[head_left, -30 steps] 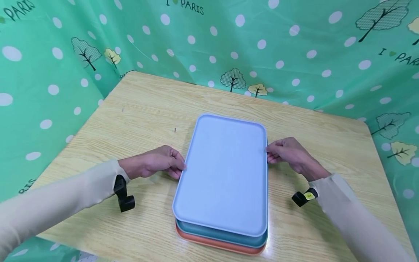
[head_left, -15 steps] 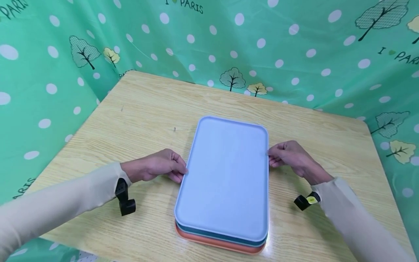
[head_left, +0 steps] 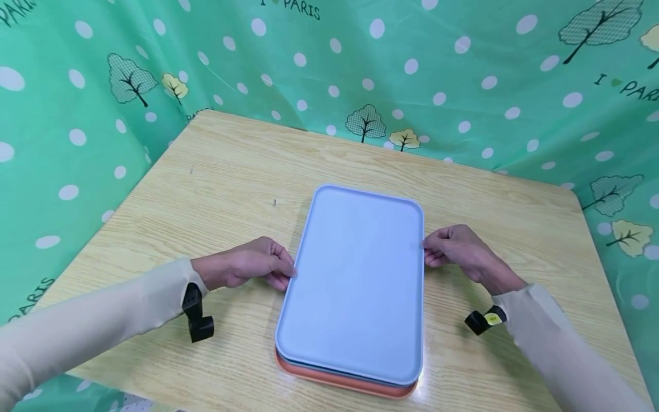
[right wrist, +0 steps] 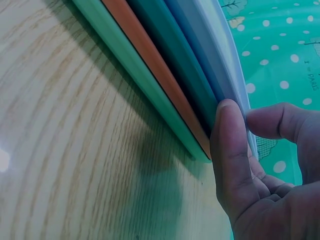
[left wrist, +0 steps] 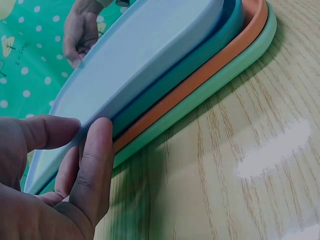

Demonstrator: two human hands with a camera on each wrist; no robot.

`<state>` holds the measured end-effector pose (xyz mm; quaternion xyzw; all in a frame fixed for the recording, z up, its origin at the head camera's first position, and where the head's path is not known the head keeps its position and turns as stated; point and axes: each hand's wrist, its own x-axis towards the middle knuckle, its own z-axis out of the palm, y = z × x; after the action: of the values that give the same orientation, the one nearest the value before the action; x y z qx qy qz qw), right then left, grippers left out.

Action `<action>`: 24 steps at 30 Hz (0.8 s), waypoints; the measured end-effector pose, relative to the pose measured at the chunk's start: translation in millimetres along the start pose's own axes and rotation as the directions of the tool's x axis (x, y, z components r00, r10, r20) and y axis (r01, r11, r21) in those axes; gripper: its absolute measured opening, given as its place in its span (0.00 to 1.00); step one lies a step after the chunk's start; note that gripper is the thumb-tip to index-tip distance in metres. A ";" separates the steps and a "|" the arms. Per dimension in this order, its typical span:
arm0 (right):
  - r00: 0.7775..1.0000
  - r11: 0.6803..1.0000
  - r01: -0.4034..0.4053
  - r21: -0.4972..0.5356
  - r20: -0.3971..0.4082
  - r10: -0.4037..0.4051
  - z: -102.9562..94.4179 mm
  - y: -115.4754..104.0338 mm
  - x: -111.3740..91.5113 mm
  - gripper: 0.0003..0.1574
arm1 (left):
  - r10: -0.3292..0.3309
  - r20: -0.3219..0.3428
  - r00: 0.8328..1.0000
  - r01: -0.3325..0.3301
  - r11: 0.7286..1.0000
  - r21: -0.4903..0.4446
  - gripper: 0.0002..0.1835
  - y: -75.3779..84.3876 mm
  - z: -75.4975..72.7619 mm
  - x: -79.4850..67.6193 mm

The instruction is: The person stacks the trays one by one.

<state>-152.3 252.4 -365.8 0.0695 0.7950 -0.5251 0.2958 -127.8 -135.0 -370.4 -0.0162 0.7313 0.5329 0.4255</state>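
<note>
A light blue rectangular tray point(head_left: 355, 280) lies on top of a stack in the middle of the table. My left hand point(head_left: 257, 264) pinches its left rim between thumb and fingers. On the opposite long side my right hand point(head_left: 458, 252) pinches the right rim the same way. Beneath come a teal tray point(left wrist: 200, 65), an orange tray point(left wrist: 200, 74) and, lowest, a light green tray point(right wrist: 135, 90). Both wrist views show the teal tray close under the blue one. The head view hides the green tray and most of the teal one.
The stack stands on a light wood-grain table point(head_left: 231, 166), near its front edge. A green dotted cloth point(head_left: 319, 63) hangs behind the table and along its sides. A small dark mark point(head_left: 275, 202) shows on the tabletop left of the stack.
The blue tray has moved down and toward the person with both hands pinching it. Less of the teal tray's front rim shows in the head view now.
</note>
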 end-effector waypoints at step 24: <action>0.999 1.000 0.003 -0.020 -0.041 -0.004 5.1 -0.1 -4.4 0.19 | -0.020 -0.052 0.998 0.020 1.000 0.001 0.08 -2.3 4.9 -6.1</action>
<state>-146.8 248.8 -364.8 0.0757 0.8061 -0.5162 0.2793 -119.8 -134.7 -368.6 -0.0370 0.7423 0.5273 0.4119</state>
